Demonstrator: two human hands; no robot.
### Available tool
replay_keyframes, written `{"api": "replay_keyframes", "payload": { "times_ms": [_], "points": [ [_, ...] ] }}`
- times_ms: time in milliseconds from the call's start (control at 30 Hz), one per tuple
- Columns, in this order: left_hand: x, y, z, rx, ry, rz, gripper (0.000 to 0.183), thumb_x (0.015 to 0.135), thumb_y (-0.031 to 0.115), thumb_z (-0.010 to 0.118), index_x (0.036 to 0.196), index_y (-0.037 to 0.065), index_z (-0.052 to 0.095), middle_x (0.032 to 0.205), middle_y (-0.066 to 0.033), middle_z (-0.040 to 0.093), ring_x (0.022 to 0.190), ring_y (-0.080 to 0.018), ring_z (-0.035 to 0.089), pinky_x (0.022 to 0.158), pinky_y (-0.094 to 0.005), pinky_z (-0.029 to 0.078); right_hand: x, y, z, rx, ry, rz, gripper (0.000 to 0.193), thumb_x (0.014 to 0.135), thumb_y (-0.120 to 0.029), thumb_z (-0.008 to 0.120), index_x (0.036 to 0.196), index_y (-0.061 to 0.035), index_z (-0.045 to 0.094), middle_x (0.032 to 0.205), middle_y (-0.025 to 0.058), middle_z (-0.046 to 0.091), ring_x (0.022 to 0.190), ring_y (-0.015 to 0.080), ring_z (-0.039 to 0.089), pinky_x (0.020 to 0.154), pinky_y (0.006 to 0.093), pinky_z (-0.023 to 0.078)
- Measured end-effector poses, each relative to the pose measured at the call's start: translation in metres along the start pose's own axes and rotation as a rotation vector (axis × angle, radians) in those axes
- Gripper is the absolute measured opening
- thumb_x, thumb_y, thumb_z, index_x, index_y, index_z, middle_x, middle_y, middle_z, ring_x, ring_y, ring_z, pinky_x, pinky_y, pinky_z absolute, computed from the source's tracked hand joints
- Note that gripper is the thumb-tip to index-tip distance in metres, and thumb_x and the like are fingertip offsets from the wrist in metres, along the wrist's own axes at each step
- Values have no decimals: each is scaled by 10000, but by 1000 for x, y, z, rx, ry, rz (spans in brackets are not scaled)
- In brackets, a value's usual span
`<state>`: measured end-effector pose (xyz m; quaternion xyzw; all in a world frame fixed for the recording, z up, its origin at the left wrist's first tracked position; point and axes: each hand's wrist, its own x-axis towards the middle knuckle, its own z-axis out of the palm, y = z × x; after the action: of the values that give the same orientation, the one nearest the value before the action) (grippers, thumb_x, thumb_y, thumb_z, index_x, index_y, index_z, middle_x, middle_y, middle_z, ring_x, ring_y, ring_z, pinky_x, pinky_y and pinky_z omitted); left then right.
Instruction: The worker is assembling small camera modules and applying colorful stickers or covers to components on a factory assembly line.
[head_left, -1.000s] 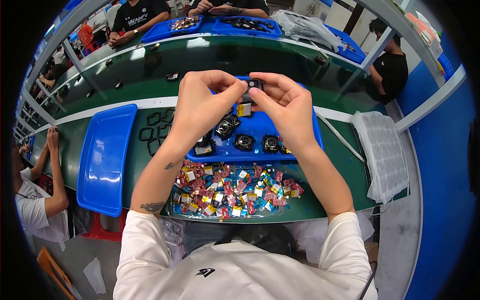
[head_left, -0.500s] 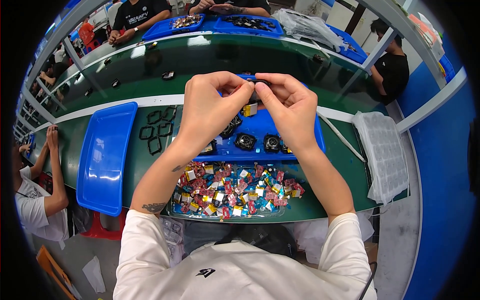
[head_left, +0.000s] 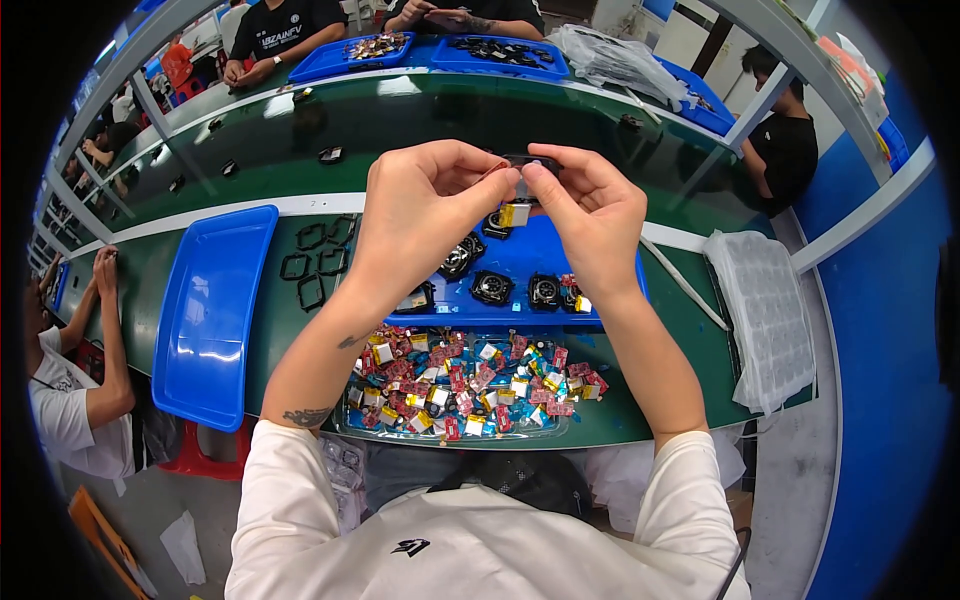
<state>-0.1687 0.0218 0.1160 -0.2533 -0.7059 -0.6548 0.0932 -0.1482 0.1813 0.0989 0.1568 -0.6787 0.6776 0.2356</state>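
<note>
My left hand (head_left: 425, 205) and my right hand (head_left: 595, 210) meet above a blue tray (head_left: 560, 312), thumbs nearly touching. Between their fingertips they pinch a small black watch case (head_left: 530, 160), mostly covered by the fingers. A bit of red shows at the left fingertips. Just below the thumbs is a yellow-and-silver battery (head_left: 514, 215), which seems to hang from the held piece. Several black watch cases lie in the tray, among them a round-faced one (head_left: 491, 287) and another (head_left: 544, 290) beside it.
Nearer me, a clear tray (head_left: 350, 420) holds a heap of red circuit boards and batteries (head_left: 460, 385). Leftward lie black frames (head_left: 310, 262) and a blue tray (head_left: 215, 320). White plastic trays (head_left: 765, 320) are stacked right. Co-workers sit left and across the green conveyor (head_left: 400, 125).
Both hands have shifted slightly right, and the watch case has tilted so that more of it shows. The battery below the thumbs has moved right with them.
</note>
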Motion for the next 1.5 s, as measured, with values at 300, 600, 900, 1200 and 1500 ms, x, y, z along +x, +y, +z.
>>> {"api": "replay_keyframes", "payload": {
  "times_ms": [300,600,900,1200,1500],
  "points": [
    [-5,13,-4,198,-7,114,146,798,107,705,830,-35,704,709,-95,689,657,-104,657,609,-226,519,0,-1,-2,-8,71,-95,186,863,-30,650,1036,38,630,912,100,685,817,103,651,696,192,510],
    [-3,9,-5,216,-44,93,155,800,116,705,823,-36,703,691,-85,679,629,-90,630,591,-219,503,4,-1,-7,271,24,110,186,824,-16,663,1000,24,618,911,84,659,812,88,619,731,216,501],
    [-13,17,0,-85,-159,-22,137,819,105,702,843,-29,687,745,-47,667,671,-65,609,606,-197,483,-1,-11,-6,190,8,-45,158,786,48,627,929,17,565,906,97,647,814,109,619,737,243,515],
    [-7,17,1,-232,-119,-123,175,795,87,733,874,-51,659,753,-78,674,691,-78,633,597,-185,490,-1,-11,-7,192,-29,-188,187,758,68,645,896,8,535,930,135,644,831,129,625,744,256,522],
    [11,5,-16,-5,-83,-64,210,778,146,756,885,-18,680,729,-50,668,690,-69,627,598,-180,470,9,-15,-10,32,-65,-92,199,810,10,683,997,58,638,939,123,672,847,135,651,740,251,537]
  ]
}}
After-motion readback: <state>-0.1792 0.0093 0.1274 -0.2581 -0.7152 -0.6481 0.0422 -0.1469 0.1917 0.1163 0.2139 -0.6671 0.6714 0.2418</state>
